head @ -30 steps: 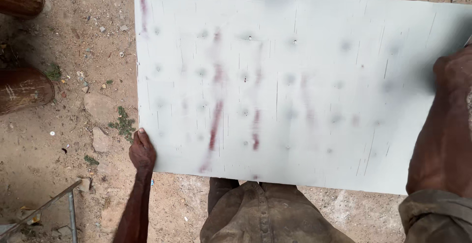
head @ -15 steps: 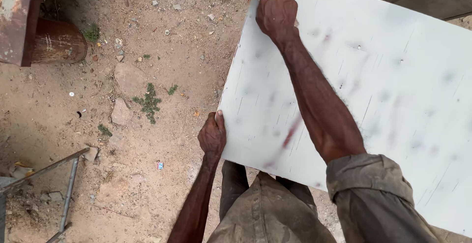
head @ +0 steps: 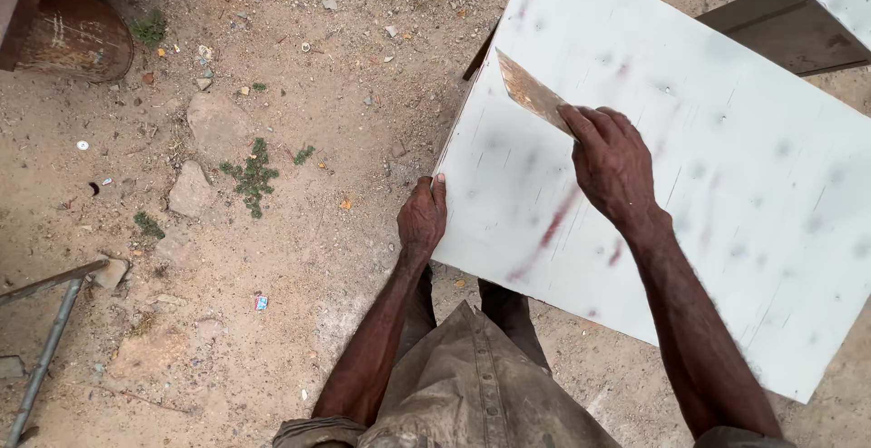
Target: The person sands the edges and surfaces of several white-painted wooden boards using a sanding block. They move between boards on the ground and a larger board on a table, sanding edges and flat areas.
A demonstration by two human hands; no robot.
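Head view has us steadying the white board (head: 689, 194) by its near-left edge, left hand (head: 423, 217) clamped on it, while our right hand (head: 612, 162) grips a rusty scraper blade (head: 531, 94) flat on the surface. One-handed support could let the board tip and the blade gouge it.

Ground (head: 299, 258): sandy dirt strewn with pebbles, all around you.
Barrel (head: 77, 38): rusty, lying on its side at the ground's top left corner.
Stones (head: 216, 123): two flat ones left of centre, near each other.
Weeds (head: 252, 174): small green tuft just beside your stones.
Metal frame (head: 45, 344): thin bars at the bottom left corner.
Brown bench (head: 771, 35): at the top right edge.
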